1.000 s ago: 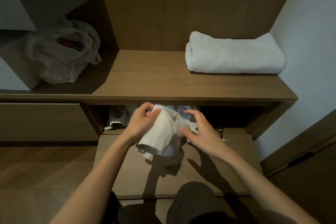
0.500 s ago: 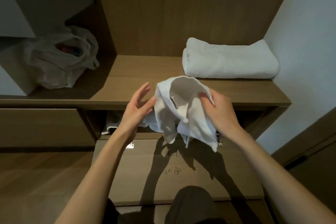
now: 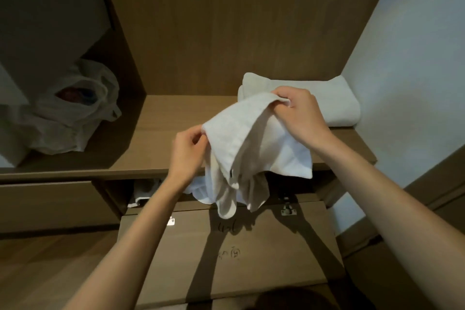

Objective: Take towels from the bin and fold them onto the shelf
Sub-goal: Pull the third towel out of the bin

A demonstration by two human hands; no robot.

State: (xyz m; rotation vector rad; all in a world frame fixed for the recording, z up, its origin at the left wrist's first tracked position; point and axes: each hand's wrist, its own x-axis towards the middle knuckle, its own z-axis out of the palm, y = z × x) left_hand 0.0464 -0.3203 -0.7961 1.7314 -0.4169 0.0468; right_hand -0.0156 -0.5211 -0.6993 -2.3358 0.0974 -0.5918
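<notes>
A wooden shelf spans the alcove, folded towel at 2 o'clock. Above its front edge hangs the loose towel, held edge running 8 to 2 o'clock; left hand pinches the near end, right hand the far.

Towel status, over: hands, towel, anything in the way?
Left hand and right hand each pinch the white towel by its edge. Towel hangs unfolded above shelf front. Folded towel at shelf right, plastic bag left.

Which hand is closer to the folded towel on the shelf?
Right. The right hand is just in front of the folded towel; the left hand is farther away, leftward.
</notes>
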